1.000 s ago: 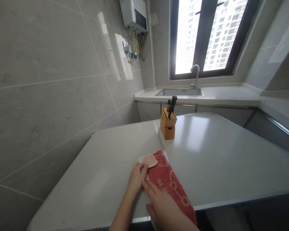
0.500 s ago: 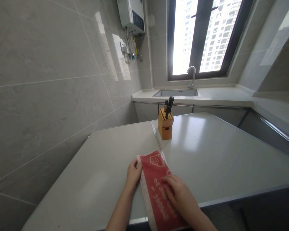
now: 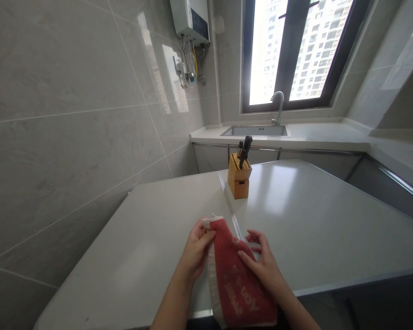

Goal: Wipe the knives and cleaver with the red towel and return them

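Left hand [image 3: 195, 251] pinches a red towel [image 3: 229, 270] — right hand [image 3: 264, 266] touches its other side — beyond stands a knife block [image 3: 239, 178].

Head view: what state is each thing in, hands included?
Towel: creased, far-left corner pinched.
Left hand: closed on the towel's corner.
Right hand: open, thumb over the towel.
Knife block: upright, black handles sticking out.
Faucet: no stream visible.
Window: appears shut.
Water heater: on or off unclear.
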The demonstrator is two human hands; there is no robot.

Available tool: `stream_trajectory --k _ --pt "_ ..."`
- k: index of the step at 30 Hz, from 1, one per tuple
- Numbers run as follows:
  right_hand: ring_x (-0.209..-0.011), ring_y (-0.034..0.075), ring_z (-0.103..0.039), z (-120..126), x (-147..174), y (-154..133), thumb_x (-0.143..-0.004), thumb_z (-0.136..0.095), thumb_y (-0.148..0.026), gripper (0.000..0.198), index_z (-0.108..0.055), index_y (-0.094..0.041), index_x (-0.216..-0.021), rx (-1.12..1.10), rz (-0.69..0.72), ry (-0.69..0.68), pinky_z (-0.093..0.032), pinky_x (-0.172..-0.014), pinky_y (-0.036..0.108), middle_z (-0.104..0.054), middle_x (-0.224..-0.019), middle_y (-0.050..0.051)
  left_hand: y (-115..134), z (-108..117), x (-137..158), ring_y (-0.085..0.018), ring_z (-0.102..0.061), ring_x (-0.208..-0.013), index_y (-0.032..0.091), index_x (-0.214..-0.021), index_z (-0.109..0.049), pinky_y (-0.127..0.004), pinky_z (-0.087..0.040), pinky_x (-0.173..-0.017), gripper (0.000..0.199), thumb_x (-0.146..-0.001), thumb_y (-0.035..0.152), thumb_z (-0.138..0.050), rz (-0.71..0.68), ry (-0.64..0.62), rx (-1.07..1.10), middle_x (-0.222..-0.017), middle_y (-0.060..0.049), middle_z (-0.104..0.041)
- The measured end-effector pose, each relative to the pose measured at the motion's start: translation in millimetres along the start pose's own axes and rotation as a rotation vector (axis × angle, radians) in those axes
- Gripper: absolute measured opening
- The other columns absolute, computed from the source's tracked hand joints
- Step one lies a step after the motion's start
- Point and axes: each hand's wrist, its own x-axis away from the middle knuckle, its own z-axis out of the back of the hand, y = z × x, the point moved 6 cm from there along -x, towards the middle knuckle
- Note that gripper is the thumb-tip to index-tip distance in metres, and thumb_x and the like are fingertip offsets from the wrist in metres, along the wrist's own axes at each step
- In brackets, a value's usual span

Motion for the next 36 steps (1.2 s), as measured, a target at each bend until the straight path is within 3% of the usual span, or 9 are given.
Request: stream_trajectory --k 2,5,7,13,21,25,29,31,36 --pt "-0.114 0.029 -0.054 -7 -5 -4 -0.062 -0.076 -0.048 0.076 -0.046 -0.022 -0.126 -0.207 -0.078 -0.198 -0.043 -0.096 0.043 -0.057 -0.121 0.011 6 -10 5 -0.011 -0.060 -0.071 0.018 -0.087 -0.059 -0.021 -0.046 -0.071 0.015 -0.075 0.016 -0.069 0.016 -0.050 0.064 -0.082 0.000 -0.065" --pt "-0.109 0.030 -0.058 -25 1 -22 -0.061 -0.075 -0.057 0.074 -0.054 -0.020 -0.121 -0.587 -0.210 -0.624 -0.043 -0.096 0.043 -0.062 -0.118 0.011 10 -17 8 -0.011 -0.059 -0.073 0.018 -0.081 -0.056 -0.022 -0.045 -0.072 0.013 -0.075 0.015 -0.068 0.039 -0.082 0.116 -0.081 0.000 -0.063" --pt "-0.107 0.029 -0.060 -29 2 -35 -0.063 -0.075 -0.056 0.070 -0.057 -0.017 -0.119 -0.771 -0.250 -0.720 -0.044 -0.095 0.041 -0.064 -0.115 0.012 10 -17 8 -0.011 -0.058 -0.072 0.018 -0.081 -0.056 -0.021 -0.045 -0.070 0.014 -0.075 0.016 -0.068 0.046 -0.077 0.103 -0.080 0.000 -0.062" --pt "-0.097 0.022 -0.066 -24 -29 -38 -0.069 -0.077 -0.033 0.052 -0.058 -0.017 -0.116 -0.812 -0.244 -0.480 -0.048 -0.092 0.035 -0.068 -0.110 0.011 6 2 -5 -0.013 -0.060 -0.071 0.018 -0.088 -0.059 -0.022 -0.045 -0.069 0.020 -0.075 0.027 -0.071 -0.025 0.012 -0.100 -0.082 -0.001 -0.066" --pt "-0.083 0.023 -0.068 -14 -75 -6 -0.062 -0.078 -0.034 0.035 -0.063 -0.017 -0.088 -0.526 -0.207 -0.188 -0.053 -0.078 0.035 -0.073 -0.090 0.007 -21 76 -48 -0.022 -0.065 -0.084 0.014 -0.090 -0.069 -0.032 -0.049 -0.079 0.033 -0.070 0.040 -0.071 -0.154 0.237 -0.486 -0.091 -0.009 -0.073" --pt "-0.068 0.018 -0.065 -17 -93 10 -0.061 -0.075 -0.033 0.031 -0.056 -0.019 -0.081 -0.433 -0.202 -0.174 -0.050 -0.064 0.030 -0.070 -0.076 0.002 -34 104 -65 -0.023 -0.065 -0.076 0.013 -0.080 -0.073 -0.034 -0.050 -0.076 0.030 -0.066 0.039 -0.073 -0.168 0.282 -0.639 -0.080 -0.009 -0.074" --pt "-0.058 0.013 -0.058 -19 -111 19 -0.064 -0.067 -0.030 0.037 -0.053 -0.021 -0.097 -0.299 -0.096 -0.200 -0.043 -0.056 0.025 -0.062 -0.066 -0.005 -44 115 -69 -0.023 -0.066 -0.079 0.015 -0.081 -0.073 -0.035 -0.050 -0.078 0.027 -0.065 0.036 -0.073 -0.193 0.283 -0.652 -0.083 -0.009 -0.074" --pt "-0.059 0.013 -0.055 -20 -116 22 -0.066 -0.063 -0.028 0.036 -0.056 -0.020 -0.101 -0.177 -0.001 -0.204 -0.042 -0.057 0.025 -0.058 -0.064 -0.006 -47 115 -68 -0.023 -0.066 -0.081 0.015 -0.083 -0.073 -0.035 -0.049 -0.081 0.027 -0.067 0.037 -0.072 -0.207 0.273 -0.656 -0.086 -0.009 -0.074" --pt "-0.067 0.016 -0.056 -20 -118 33 -0.072 -0.056 -0.031 0.021 -0.065 -0.017 -0.085 0.103 0.113 -0.154 -0.043 -0.066 0.029 -0.063 -0.072 0.000 -54 116 -66 -0.021 -0.066 -0.083 0.015 -0.089 -0.068 -0.032 -0.050 -0.079 0.029 -0.069 0.036 -0.071 -0.224 0.250 -0.646 -0.089 -0.009 -0.072"
